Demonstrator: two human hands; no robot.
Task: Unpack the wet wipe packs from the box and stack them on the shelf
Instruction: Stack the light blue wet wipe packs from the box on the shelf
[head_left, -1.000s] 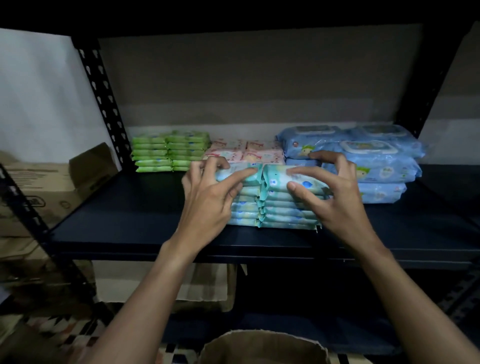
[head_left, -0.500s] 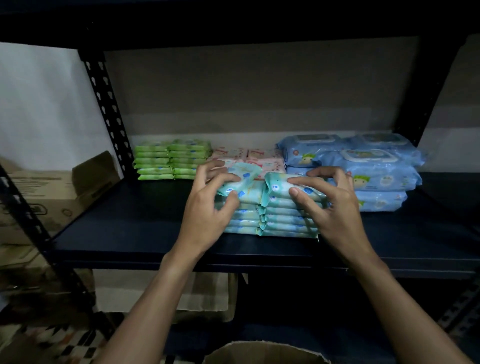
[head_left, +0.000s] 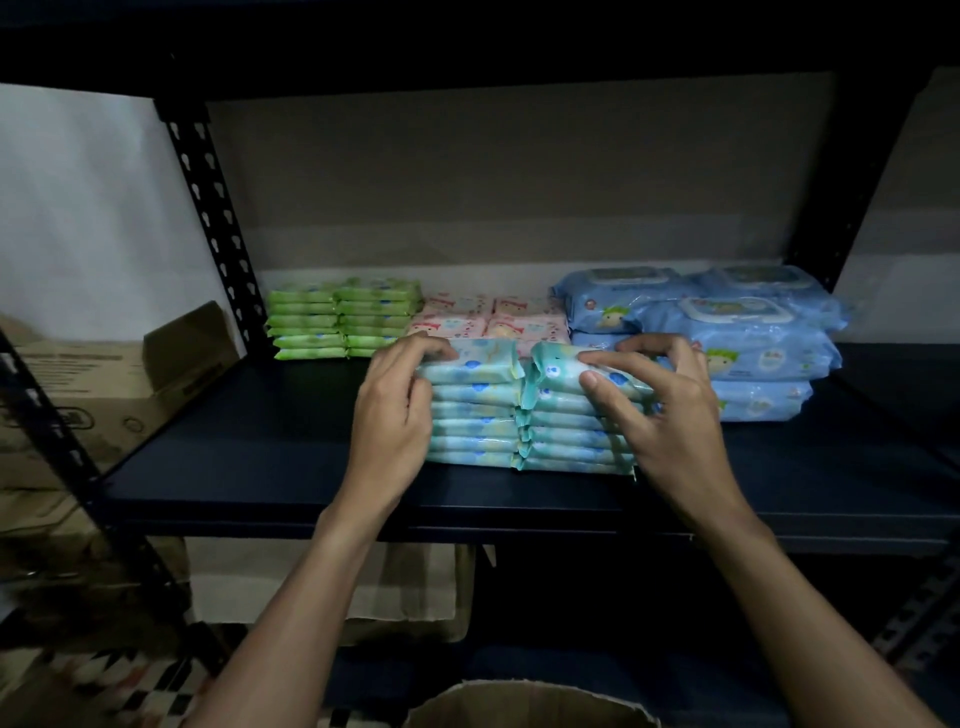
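Teal packs stand in two stacks side by side, touching, near the front edge of the shelf. Behind them, along the back of the shelf, we find green packs on the left, pink packs in the middle and larger blue packs on the right. A cardboard box shows its open rim at the bottom edge of the view, below the shelf; we cannot see its contents. A carton sits outside the shelf frame on the left, one flap raised.

Our left hand is at the left end of the left stack. Its fingers curl over the top pack, and the thumb lies against the side of the stack. Our right hand is at the right stack. Two of its fingers lie stretched across the top pack while the thumb presses the front of that pack, pinching it. Both stacks lie between the two palms, touching each hand.
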